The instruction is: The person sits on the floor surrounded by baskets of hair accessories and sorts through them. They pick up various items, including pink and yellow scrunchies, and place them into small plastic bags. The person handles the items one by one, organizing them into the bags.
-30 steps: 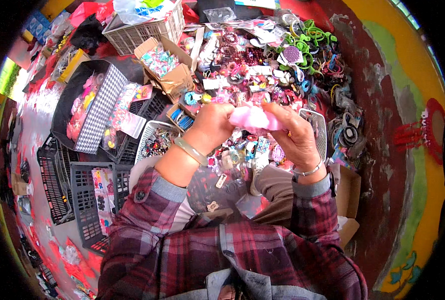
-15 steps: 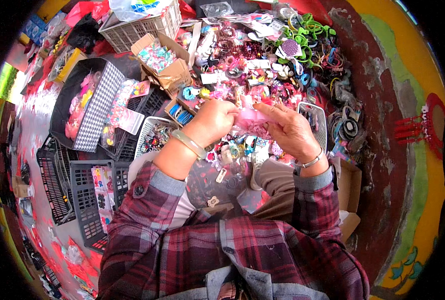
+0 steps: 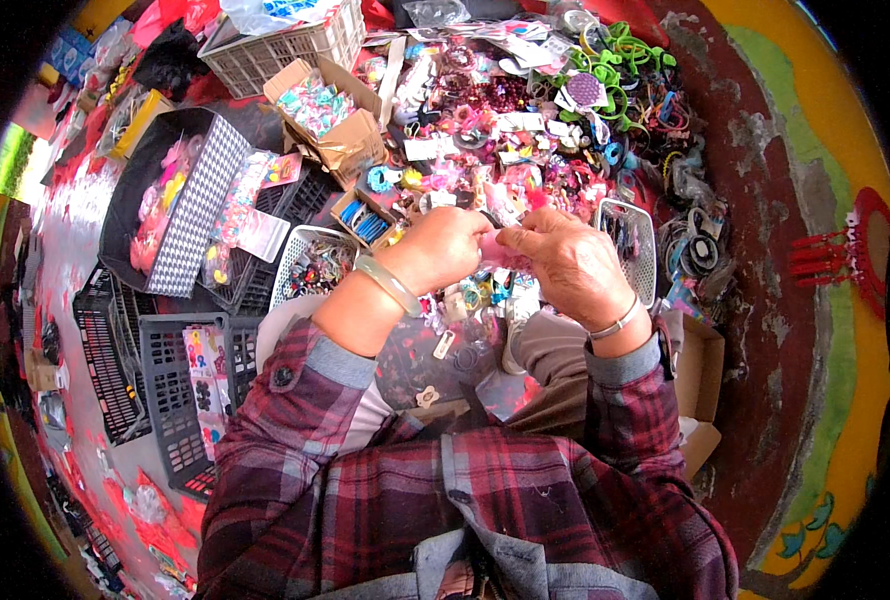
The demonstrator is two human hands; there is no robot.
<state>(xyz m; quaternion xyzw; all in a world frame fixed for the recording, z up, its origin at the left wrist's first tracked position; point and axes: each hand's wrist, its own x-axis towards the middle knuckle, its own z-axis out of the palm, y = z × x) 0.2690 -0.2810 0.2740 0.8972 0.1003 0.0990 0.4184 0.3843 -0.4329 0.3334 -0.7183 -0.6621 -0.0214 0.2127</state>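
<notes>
Around the pink crumpled soft piece (image 3: 502, 254): green looped bands (image 3: 629, 48) at one o'clock, a white perforated plastic basket (image 3: 647, 258) at three, a dark-grey rectangular latticed plastic basket (image 3: 170, 385) at eight, a brown open cardboard box (image 3: 353, 160) at ten, holding small pink-and-teal pieces (image 3: 315, 106).

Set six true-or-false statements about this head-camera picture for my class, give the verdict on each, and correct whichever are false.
1. The left hand and right hand meet at a pink item. True.
2. A pale bangle is worn just behind the left hand. True.
3. No jewellery is worn on the right side. False: a silver-coloured bracelet is worn just behind the right hand.
4. The person's clothing is plain white. False: the sleeves are dark red plaid.
5. Beyond the left hand, an open cardboard box holds small colourful pieces. True.
6. Nothing green lies beyond the right hand. False: green looped items lie there, toward the upper right.
</notes>
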